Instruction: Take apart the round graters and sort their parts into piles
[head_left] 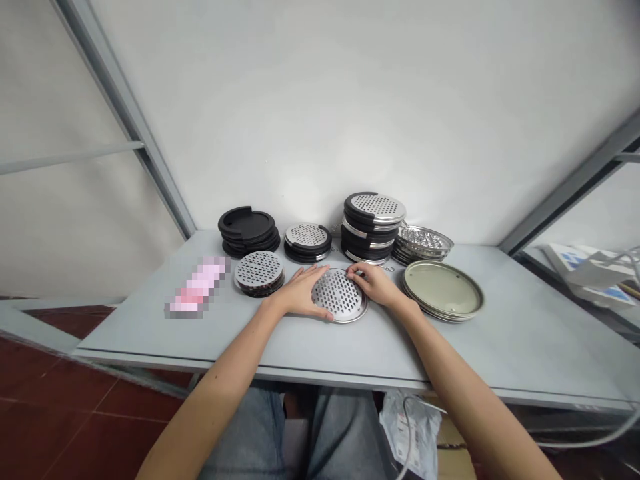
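Left hand [301, 297] spread wide, thumb and fingers bracketing a perforated metal disc [339, 295] on the worktop [325, 352] beside it; right hand [376, 283] curled at the disc's edge, its grip unclear. Stacked perforated discs [259, 269] sit left of the left hand, olive trays [445, 289] right of the right.

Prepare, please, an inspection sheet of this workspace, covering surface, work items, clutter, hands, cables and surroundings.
Surface: pale grey table
Work items: round perforated silver metal disc at centre; stacked round black discs behind, to the left; stacked round olive-green rimmed discs at right
Clutter: pink pixelated item, unidentifiable; grey plastic bag below the table
Hands: left hand spread at the silver disc's left side; right hand at its upper right rim
Cables: white cable below the table's right front edge
Surroundings: white wall; grey metal frame
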